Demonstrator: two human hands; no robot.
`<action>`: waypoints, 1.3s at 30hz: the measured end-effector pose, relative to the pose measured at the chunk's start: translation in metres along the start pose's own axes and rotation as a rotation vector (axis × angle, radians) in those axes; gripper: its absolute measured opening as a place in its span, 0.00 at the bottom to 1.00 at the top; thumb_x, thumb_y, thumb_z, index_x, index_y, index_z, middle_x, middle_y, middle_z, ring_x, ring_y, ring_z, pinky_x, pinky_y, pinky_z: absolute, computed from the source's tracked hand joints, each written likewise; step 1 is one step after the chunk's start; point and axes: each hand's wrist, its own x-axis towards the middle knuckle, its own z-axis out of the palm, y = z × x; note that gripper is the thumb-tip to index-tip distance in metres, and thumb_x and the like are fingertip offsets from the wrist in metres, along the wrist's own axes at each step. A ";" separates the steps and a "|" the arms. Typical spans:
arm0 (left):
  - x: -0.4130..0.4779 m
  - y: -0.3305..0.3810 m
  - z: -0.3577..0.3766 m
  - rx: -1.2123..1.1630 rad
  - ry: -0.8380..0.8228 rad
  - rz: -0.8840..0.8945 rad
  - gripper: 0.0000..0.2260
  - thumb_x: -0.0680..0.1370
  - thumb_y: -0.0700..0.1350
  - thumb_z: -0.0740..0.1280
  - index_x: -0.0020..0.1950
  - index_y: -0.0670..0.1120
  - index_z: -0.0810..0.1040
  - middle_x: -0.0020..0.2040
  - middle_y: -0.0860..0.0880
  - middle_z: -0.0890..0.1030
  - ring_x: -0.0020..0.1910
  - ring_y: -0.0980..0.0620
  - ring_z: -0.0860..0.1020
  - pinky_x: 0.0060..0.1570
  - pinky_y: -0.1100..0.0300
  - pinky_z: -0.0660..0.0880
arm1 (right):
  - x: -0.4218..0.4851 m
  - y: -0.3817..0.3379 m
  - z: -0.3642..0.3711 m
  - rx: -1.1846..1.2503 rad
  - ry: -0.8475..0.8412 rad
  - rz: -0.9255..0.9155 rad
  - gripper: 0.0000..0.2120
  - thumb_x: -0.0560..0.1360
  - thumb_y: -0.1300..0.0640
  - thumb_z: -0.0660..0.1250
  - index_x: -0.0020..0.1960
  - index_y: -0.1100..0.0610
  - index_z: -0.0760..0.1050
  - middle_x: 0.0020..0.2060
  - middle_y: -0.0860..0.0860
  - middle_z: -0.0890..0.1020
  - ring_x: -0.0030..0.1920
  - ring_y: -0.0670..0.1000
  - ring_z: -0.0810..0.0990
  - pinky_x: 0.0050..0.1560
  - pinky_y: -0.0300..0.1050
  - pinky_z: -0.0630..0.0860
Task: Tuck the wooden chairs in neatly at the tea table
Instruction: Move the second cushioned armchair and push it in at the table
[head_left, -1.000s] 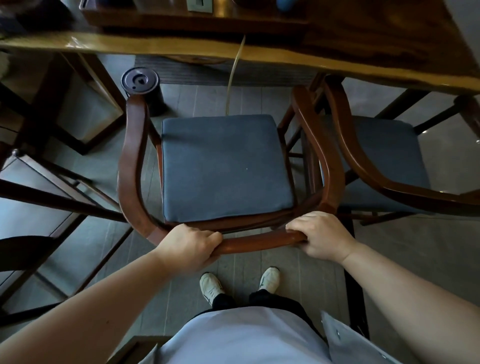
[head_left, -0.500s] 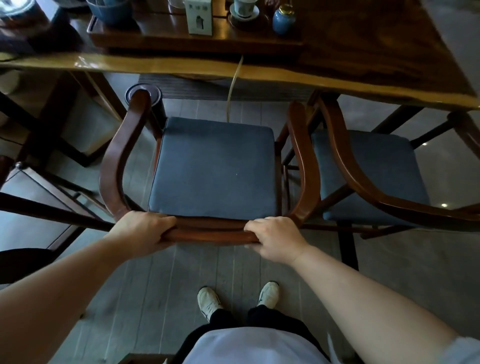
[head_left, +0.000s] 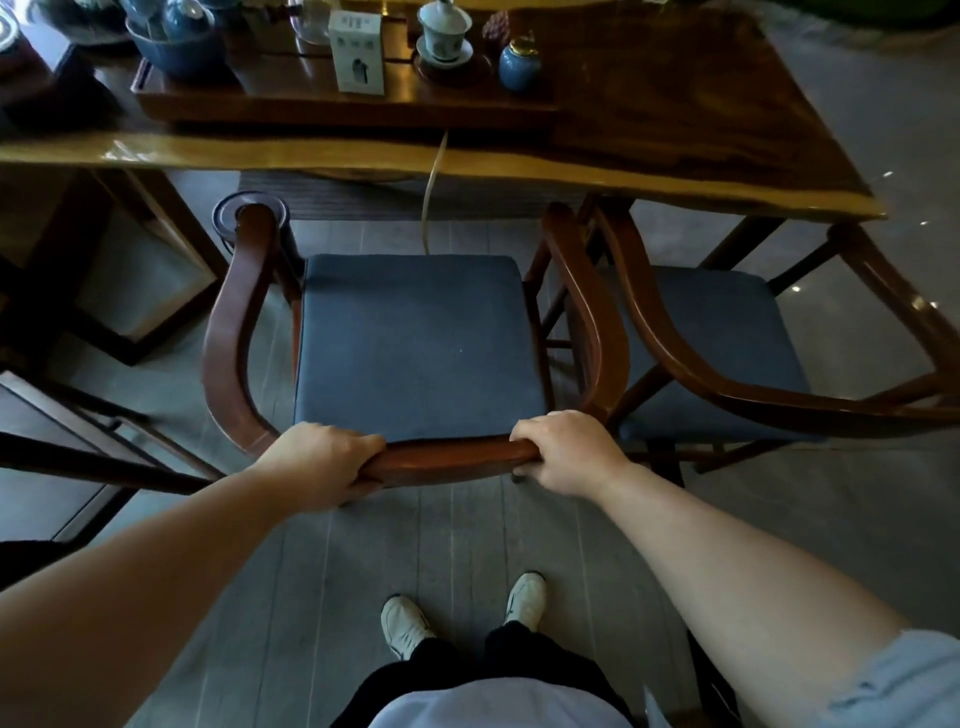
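A wooden armchair (head_left: 234, 332) with a curved back rail and a blue seat cushion stands in front of me, facing the tea table (head_left: 675, 171). My left hand (head_left: 322, 457) and my right hand (head_left: 561, 447) both grip the back rail, one on each side of its middle. The chair's armrest tips reach close to the table's near edge; the seat is still out from under the top. A second wooden chair (head_left: 753, 395) with a blue cushion stands just to the right, its armrest almost touching the first chair's.
On the table, a tea tray (head_left: 311, 104) carries a lidded cup (head_left: 444, 31), a blue jar (head_left: 519, 65), a white box (head_left: 358, 52) and a blue bowl (head_left: 176, 52). A black round bin (head_left: 228, 213) stands by the left armrest. A thin tube (head_left: 431, 202) hangs off the table. Dark furniture (head_left: 78, 457) crowds the left.
The chair has swung straight and now faces the table squarely beside the right chair. My hands kept their grip on the back rail. The view tilted up, showing more of the tabletop.
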 end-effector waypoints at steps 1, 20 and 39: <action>0.000 -0.002 0.001 0.006 -0.003 0.005 0.15 0.75 0.58 0.66 0.55 0.50 0.75 0.45 0.53 0.82 0.44 0.50 0.80 0.38 0.59 0.69 | -0.001 -0.001 0.001 0.001 0.007 0.000 0.11 0.71 0.50 0.74 0.51 0.50 0.78 0.45 0.47 0.84 0.47 0.53 0.80 0.48 0.49 0.75; 0.028 0.010 0.000 0.021 0.065 0.016 0.14 0.72 0.58 0.71 0.48 0.50 0.75 0.39 0.53 0.81 0.37 0.50 0.80 0.32 0.59 0.71 | 0.010 0.025 -0.024 -0.021 -0.075 0.040 0.11 0.72 0.51 0.73 0.52 0.50 0.77 0.48 0.48 0.82 0.50 0.53 0.78 0.54 0.51 0.73; 0.040 -0.001 -0.015 0.119 -0.113 -0.062 0.15 0.76 0.61 0.62 0.56 0.52 0.70 0.50 0.54 0.80 0.47 0.51 0.79 0.40 0.58 0.71 | 0.011 0.016 -0.020 -0.028 -0.047 0.034 0.14 0.73 0.50 0.72 0.56 0.53 0.76 0.49 0.49 0.83 0.50 0.54 0.79 0.53 0.51 0.73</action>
